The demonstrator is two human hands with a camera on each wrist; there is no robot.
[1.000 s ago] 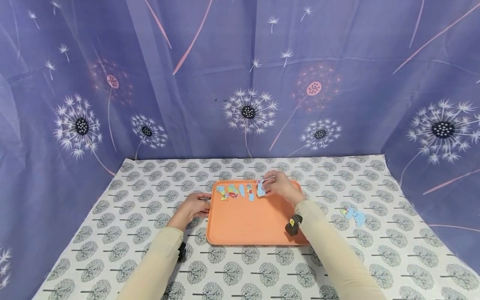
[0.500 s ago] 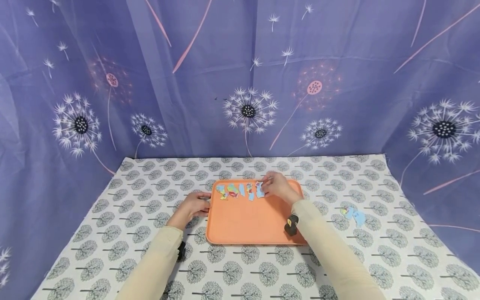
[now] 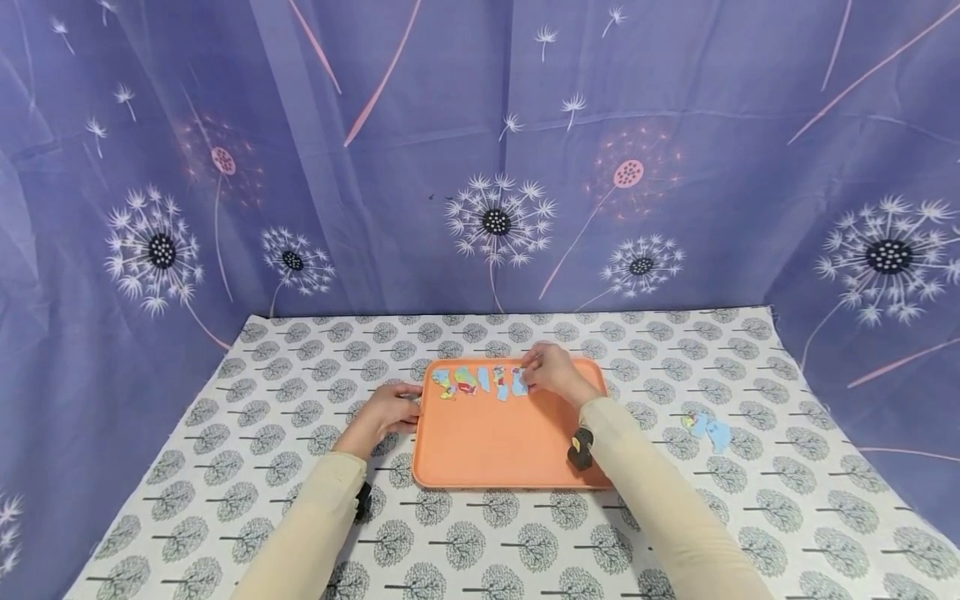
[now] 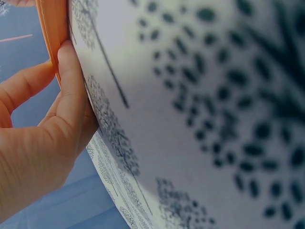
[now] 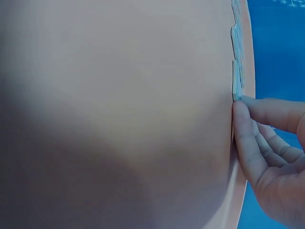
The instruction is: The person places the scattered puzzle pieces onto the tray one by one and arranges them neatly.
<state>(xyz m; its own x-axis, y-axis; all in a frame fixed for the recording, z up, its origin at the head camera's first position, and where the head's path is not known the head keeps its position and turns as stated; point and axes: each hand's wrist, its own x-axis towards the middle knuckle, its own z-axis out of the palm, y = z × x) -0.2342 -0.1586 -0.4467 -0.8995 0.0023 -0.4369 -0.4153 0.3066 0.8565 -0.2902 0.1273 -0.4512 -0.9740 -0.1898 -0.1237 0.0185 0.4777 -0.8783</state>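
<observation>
An orange tray lies on the table. At its left edge, my left hand holds the rim; in the left wrist view the thumb and fingers of the left hand sit on either side of the orange edge. A row of flat, irregular puzzle pieces runs along the tray's far side. My right hand pinches the light-blue puzzle piece at the row's right end. In the right wrist view, thumb and index finger of the right hand meet at the corner of that piece.
Right of the tray, more light-blue puzzle pieces lie close together on the tree-patterned tablecloth. A purple dandelion-print curtain hangs behind the table and along both sides.
My right hand has shifted slightly left with the light-blue puzzle piece, bringing it closer to the row. The left hand stays at the tray's rim.
</observation>
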